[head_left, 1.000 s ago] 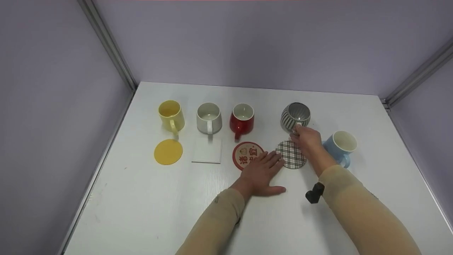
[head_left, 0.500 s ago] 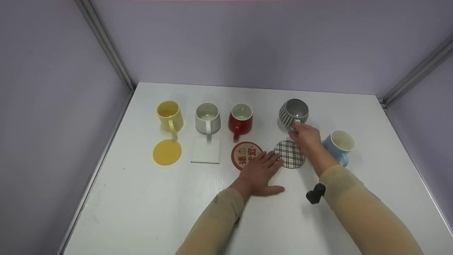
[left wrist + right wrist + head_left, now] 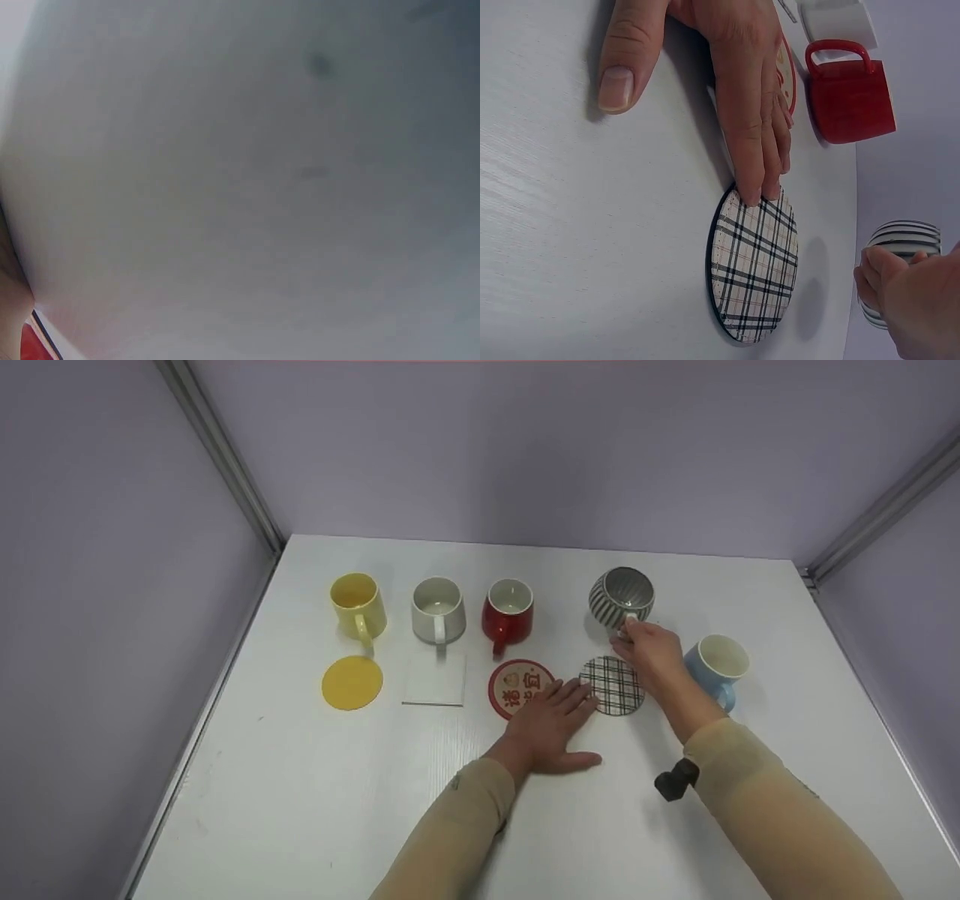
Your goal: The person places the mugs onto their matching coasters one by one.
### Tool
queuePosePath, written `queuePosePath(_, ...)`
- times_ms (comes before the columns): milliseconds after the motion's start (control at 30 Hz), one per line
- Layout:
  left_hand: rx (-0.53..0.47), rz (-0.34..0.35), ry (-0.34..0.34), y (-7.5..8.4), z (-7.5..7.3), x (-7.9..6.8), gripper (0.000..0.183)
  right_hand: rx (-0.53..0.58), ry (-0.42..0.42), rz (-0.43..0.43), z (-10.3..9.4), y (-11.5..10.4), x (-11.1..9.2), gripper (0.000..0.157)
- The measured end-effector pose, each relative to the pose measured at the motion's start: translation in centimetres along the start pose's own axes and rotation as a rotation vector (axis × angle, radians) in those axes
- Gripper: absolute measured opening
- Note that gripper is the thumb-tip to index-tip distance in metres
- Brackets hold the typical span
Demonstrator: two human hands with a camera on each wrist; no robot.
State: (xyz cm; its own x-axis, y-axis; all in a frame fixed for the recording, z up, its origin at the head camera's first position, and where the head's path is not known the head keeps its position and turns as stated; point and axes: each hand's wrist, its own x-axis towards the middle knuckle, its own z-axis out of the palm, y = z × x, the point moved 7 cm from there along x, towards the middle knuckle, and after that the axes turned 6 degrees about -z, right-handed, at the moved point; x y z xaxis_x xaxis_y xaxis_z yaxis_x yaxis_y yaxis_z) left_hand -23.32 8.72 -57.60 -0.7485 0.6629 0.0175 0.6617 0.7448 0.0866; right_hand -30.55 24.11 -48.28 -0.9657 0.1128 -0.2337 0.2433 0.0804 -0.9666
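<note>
My right hand [image 3: 651, 654] pinches the handle of a grey-and-white striped mug [image 3: 606, 606]. In the right wrist view the striped mug [image 3: 906, 235] hangs off the white table, its shadow falling beyond the coaster. My left hand [image 3: 546, 729] lies flat with its fingers straight and thumb spread. It covers part of a round red-rimmed coaster [image 3: 508, 687] with Chinese characters, and its fingertips rest at the edge of a round plaid coaster [image 3: 616, 687]. The left wrist view is filled mostly by a blurred pale surface.
A red mug [image 3: 504, 622], white mug [image 3: 435, 624] and yellow mug [image 3: 355, 621] stand in a row at the back left. In front lie a white square coaster [image 3: 435, 682] and a yellow round coaster [image 3: 352, 682]. A light blue mug [image 3: 705, 667] stands beside my right forearm.
My right hand has raised the striped mug slightly up and off the table. My left hand has stayed in place, and the head view has shifted a little.
</note>
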Motion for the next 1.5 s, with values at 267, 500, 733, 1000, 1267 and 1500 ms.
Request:
queuePosePath(267, -0.012, -0.007, 0.003, -0.1, 0.1, 0.0, 0.100, 0.008, -0.031, -0.006, -0.2, 0.0, -1.0, 0.059)
queuePosePath(500, -0.007, -0.005, 0.003, -0.1, 0.1, -0.2, 0.100, 0.035, -0.049, 0.002, -0.3, 0.0, -2.3, 0.059)
queuePosePath(733, -0.009, -0.008, 0.004, -0.1, 0.0, -0.1, 0.101, 0.035, -0.081, -0.018, -0.4, -0.1, -3.9, 0.059)
queuePosePath(1000, -0.011, -0.013, 0.002, -0.3, -0.1, -0.2, 0.100, 0.081, -0.064, -0.050, -0.5, 0.2, -4.9, 0.051)
queuePosePath(1267, -0.018, -0.020, 0.006, -0.4, -0.2, -0.3, 0.100, 0.007, -0.067, -0.027, -0.9, 0.8, -6.2, 0.056)
queuePosePath(1500, -0.013, -0.019, -0.002, -0.2, 0.0, -0.3, 0.101, -0.042, -0.079, -0.012, -1.7, 1.5, -7.2, 0.059)
